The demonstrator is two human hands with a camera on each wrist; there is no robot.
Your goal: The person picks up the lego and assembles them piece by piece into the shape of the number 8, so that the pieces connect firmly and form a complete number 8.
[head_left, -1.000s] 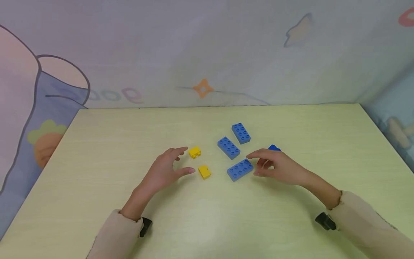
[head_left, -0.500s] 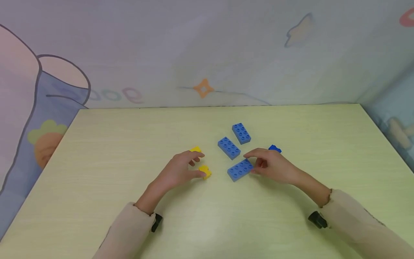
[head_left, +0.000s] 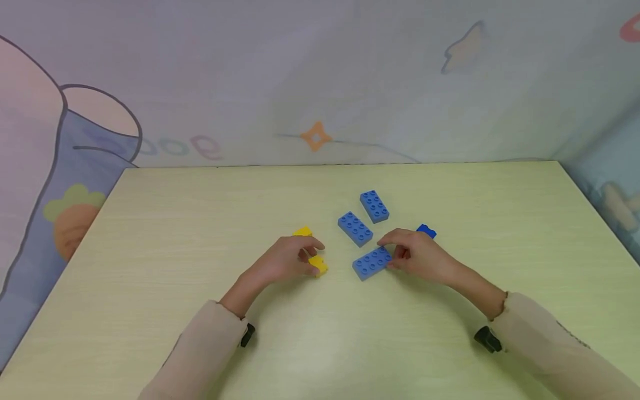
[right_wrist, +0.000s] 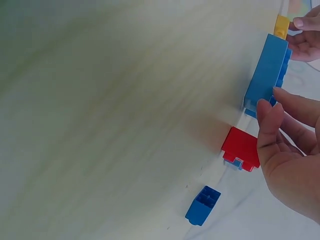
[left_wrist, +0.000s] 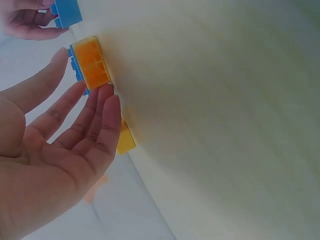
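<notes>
My left hand (head_left: 314, 258) pinches a small yellow brick (head_left: 319, 265) between thumb and fingers; in the left wrist view the left hand (left_wrist: 84, 73) has its fingertips (left_wrist: 106, 98) on that yellow brick's (left_wrist: 91, 64) edge. A second yellow brick (head_left: 302, 231) lies just behind the hand. My right hand (head_left: 389, 253) grips the right end of a long blue brick (head_left: 371, 262). Seen from the right wrist, the right hand (right_wrist: 270, 100) meets that blue brick (right_wrist: 267, 72), with a red brick (right_wrist: 241, 148) lying under the palm.
Two more long blue bricks (head_left: 355, 228) (head_left: 374, 206) lie behind the hands on the pale green table (head_left: 200, 222). A small dark blue brick (head_left: 426, 230) sits just beyond my right hand. A painted wall rises behind the table's far edge.
My left hand moved right and its fingers curled round the nearer yellow brick. My right hand slid left onto the end of the long blue brick.
</notes>
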